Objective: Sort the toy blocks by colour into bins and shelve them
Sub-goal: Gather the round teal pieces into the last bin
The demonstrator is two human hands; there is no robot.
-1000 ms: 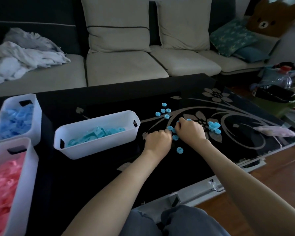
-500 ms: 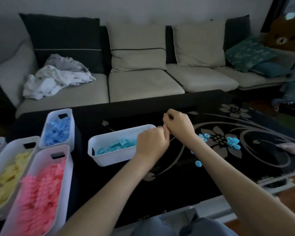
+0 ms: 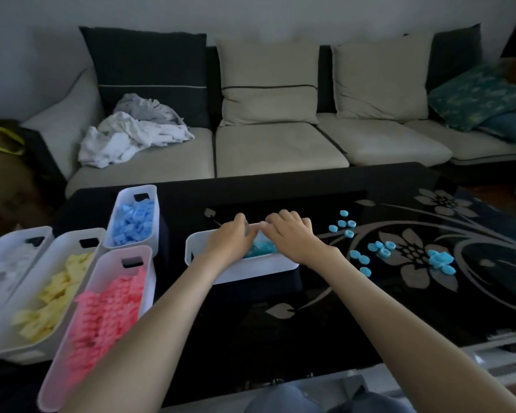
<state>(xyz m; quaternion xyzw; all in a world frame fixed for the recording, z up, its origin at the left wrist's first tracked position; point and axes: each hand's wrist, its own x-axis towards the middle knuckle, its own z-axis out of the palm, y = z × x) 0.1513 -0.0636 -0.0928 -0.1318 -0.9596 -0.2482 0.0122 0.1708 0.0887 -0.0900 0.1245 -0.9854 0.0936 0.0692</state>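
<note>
Both my hands hover over a white bin [image 3: 251,271] of cyan blocks [image 3: 261,249] in the middle of the black table [image 3: 280,323]. My left hand [image 3: 231,238] is above the bin's left half with its fingers loosely bent downward. My right hand [image 3: 289,235] is above the right half, fingers stretched toward the left hand; their fingertips nearly meet. I see no block in either hand, though the palms are hidden. Several loose cyan round blocks [image 3: 380,250] lie on the table to the right, with a small cluster [image 3: 441,260] farther right.
Left of the hands stand a bin of blue blocks [image 3: 154,204], a bin of pink blocks [image 3: 148,281], a bin of yellow blocks [image 3: 72,238] and a pale bin [image 3: 0,251] at the far left. A sofa [image 3: 274,150] with cushions and crumpled cloth [image 3: 131,135] runs behind the table.
Both hands lifted off the loose cyan pieces as fists and moved left over the cyan bin, where the fingers have loosened. The view swung left and up, showing more bins.
</note>
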